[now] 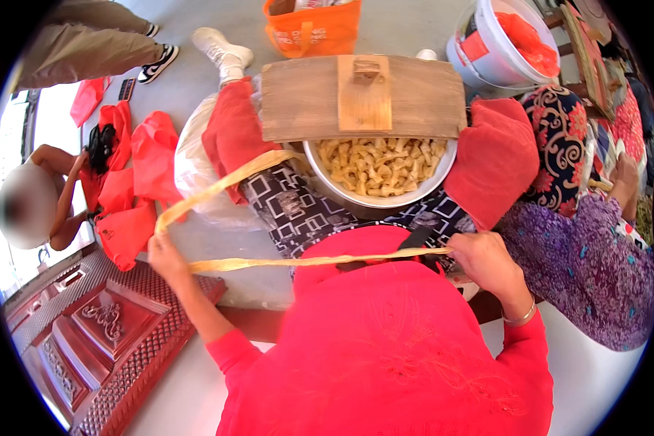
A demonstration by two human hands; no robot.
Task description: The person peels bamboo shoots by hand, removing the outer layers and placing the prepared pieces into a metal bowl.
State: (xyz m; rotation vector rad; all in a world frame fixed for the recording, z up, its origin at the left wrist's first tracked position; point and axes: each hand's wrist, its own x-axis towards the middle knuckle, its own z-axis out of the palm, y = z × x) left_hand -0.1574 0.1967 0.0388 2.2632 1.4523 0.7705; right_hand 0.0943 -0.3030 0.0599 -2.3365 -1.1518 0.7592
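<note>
A long pale yellow strip [316, 261], seemingly tofu skin, stretches across my lap between my two hands. My left hand [166, 255] grips it at the left, where it doubles back up towards the metal basin [379, 200]. The other end is pinched in my right hand [484, 260], in front of my right hip. Many short, knotted-looking yellow pieces [381, 169] fill the basin on my lap. Over its far part lies a wooden board [300, 103] with a small wooden block [366, 71] on it. The strip's far end is hidden near the basin's left rim.
Red cloths [490, 158] cover my knees. A white plastic bag [196, 158] lies left; an orange bag [316, 32] and a white bucket [482, 54] stand ahead. A carved red door [109, 327] is at lower left. Other people are left and right, one with a purple sleeve [583, 272].
</note>
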